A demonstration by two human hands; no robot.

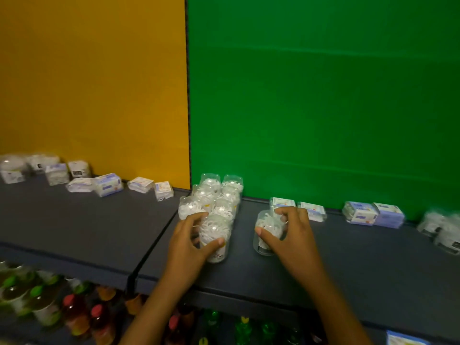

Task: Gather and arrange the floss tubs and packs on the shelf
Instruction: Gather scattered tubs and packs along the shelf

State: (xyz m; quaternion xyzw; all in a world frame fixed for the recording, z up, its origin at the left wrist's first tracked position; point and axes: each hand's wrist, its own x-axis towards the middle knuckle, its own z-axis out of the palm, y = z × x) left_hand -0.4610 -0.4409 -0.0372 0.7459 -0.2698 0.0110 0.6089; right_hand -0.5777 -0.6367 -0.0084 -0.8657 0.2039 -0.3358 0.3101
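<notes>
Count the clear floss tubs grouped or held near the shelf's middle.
8, possibly more hidden: six clustered in two rows, one in the left hand at the front, one apart in the right hand.

Clear tubs [211, 202] of white floss stand on a dark grey shelf [74, 220] before yellow [92, 83] and green panels [323, 95].

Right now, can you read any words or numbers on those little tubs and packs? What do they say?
No text can be read here.
Clear tub in the left hand: a label, too blurred.
Tub in the right hand: label blurred.
Purple-and-white packs by the green wall: print too small.
Packs by the yellow wall: blurred.
</notes>
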